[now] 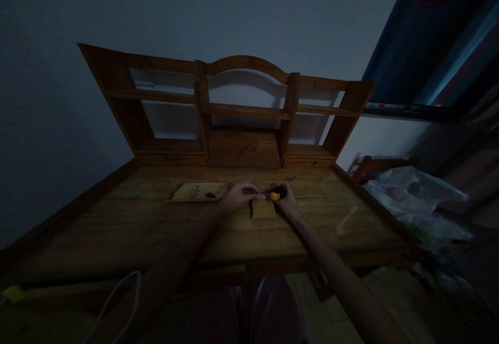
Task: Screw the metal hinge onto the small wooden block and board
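My right hand (289, 203) is closed around a screwdriver with a yellow and black handle (275, 196). The handle's yellow end faces left and toward me, and a thin shaft shows beyond my fingers. Just to its left, my left hand (237, 197) pinches a small pale, shiny piece (262, 196), too small and dark to name. That piece lies close to the handle; whether they touch I cannot tell. Below both hands a small square wood block (263, 210) lies on the desk. A rough, worn wooden strip (195, 192) extends left from behind my left hand.
The wooden desk (156, 235) has a shelf unit (245, 110) along its back, against the wall. Another flat strip (310, 188) lies right of my right hand. Beyond the right edge are a chair (368, 166) and a plastic bag (413, 190). A white cable (136, 292) loops at lower left.
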### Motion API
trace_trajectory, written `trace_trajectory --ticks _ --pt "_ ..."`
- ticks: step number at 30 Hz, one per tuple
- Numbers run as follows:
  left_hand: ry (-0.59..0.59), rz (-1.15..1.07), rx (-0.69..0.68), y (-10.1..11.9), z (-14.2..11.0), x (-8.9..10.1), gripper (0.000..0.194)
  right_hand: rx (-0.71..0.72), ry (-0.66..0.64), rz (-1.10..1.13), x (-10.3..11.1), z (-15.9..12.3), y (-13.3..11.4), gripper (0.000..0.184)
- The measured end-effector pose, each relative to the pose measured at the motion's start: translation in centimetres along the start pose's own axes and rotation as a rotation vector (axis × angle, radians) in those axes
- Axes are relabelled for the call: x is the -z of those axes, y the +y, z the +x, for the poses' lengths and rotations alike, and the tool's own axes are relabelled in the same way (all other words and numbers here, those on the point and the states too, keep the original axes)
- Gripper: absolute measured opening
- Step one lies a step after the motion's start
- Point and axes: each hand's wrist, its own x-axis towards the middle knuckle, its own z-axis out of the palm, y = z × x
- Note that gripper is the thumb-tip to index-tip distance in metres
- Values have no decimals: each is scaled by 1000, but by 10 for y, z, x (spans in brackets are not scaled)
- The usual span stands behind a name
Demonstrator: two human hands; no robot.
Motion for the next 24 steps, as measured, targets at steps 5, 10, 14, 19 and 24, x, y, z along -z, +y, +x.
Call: trace_trajectory --ticks 5,10,14,19,24 --pt "-6 11 1 -2 1 -1 18 24 15 -51 -2 -2 -10 51" --pt "-9 -1 -5 -2 0 -2 18 31 22 -72 -1 -2 -11 49" --pt "-17 -19 15 0 0 -1 19 71 26 -115 1 -1 -6 46" --pt "-51 -66 25 -2 0 1 20 44 -19 -46 1 -1 -4 45" --pt "-62 -71 31 3 0 2 20 33 -35 8 -2 -4 -8 41"
